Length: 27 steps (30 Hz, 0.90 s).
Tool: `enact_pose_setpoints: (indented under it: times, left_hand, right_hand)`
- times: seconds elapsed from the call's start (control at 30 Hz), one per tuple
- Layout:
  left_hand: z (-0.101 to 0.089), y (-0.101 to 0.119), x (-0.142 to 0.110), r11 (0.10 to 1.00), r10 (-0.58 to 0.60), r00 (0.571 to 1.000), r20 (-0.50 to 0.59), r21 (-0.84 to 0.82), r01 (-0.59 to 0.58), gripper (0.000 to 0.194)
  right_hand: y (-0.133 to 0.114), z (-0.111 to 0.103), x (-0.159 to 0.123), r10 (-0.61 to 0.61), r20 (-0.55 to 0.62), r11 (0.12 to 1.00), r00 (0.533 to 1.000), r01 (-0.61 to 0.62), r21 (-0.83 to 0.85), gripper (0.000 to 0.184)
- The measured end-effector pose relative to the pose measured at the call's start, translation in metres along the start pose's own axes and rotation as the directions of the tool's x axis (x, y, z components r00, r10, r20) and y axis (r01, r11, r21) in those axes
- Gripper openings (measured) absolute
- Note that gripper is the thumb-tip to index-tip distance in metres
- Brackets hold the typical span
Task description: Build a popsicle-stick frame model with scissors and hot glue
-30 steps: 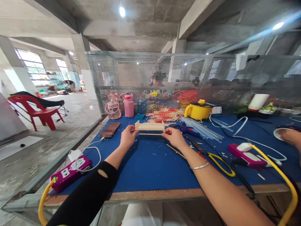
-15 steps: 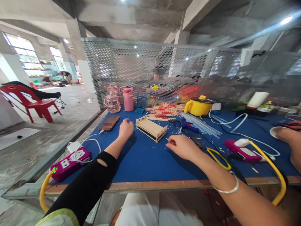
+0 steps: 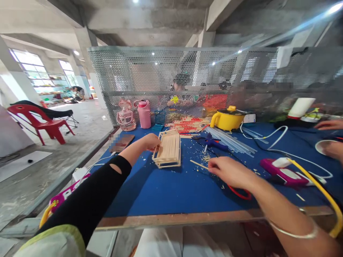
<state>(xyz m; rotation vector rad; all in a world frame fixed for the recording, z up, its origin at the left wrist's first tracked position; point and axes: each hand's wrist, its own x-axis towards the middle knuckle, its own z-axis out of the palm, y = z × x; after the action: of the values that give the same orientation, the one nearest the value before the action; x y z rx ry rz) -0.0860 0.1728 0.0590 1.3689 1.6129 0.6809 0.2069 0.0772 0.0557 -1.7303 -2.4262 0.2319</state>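
A small openwork frame (image 3: pixel 169 150) built of thin wooden sticks is tilted up off the blue table mat (image 3: pixel 150 196). My left hand (image 3: pixel 151 142) is closed on its left side, with the fingertips partly hidden. To the right, my right hand (image 3: pixel 227 170) pinches the end of a loose wooden stick (image 3: pixel 198 164), which points left toward the frame. Below that hand shows the red handle (image 3: pixel 242 193) of a tool mostly covered by the hand. A blue glue gun (image 3: pixel 214 142) lies just beyond, among wood scraps.
Red-tipped sticks (image 3: pixel 189 125) are heaped at the back beside clear glue sticks (image 3: pixel 230 142) and a yellow pot (image 3: pixel 229 119). A phone (image 3: pixel 122 142) and pink bottle (image 3: pixel 144 115) stand left. A purple power strip (image 3: pixel 284 173) lies right, near another person's hand (image 3: pixel 333 148).
The stick frame went from both hands down onto the mat, and my left hand has taken hold of it and turned it. My right hand moved right and now holds a loose stick.
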Motion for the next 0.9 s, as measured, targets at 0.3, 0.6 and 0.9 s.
enact_pose_setpoints:
  times: [0.3,0.6,0.9]
  left_hand:
    - [-0.008,0.013,-0.011,0.921,0.163,0.951,0.262,0.305,-0.242,0.017]
    - [0.002,0.019,-0.009,0.754,0.216,0.914,0.345,0.536,-0.380,0.028]
    - [0.015,0.017,0.000,0.607,0.226,0.928,0.297,0.702,-0.372,0.034]
  right_hand:
    - [-0.013,-0.025,0.055,-0.341,-0.165,0.927,0.925,0.360,0.101,0.014]
    - [-0.028,-0.018,0.110,-0.458,-0.161,0.889,0.874,0.445,-0.112,0.016]
    - [-0.026,-0.006,0.107,-0.389,-0.158,0.920,0.907,0.376,-0.109,0.020]
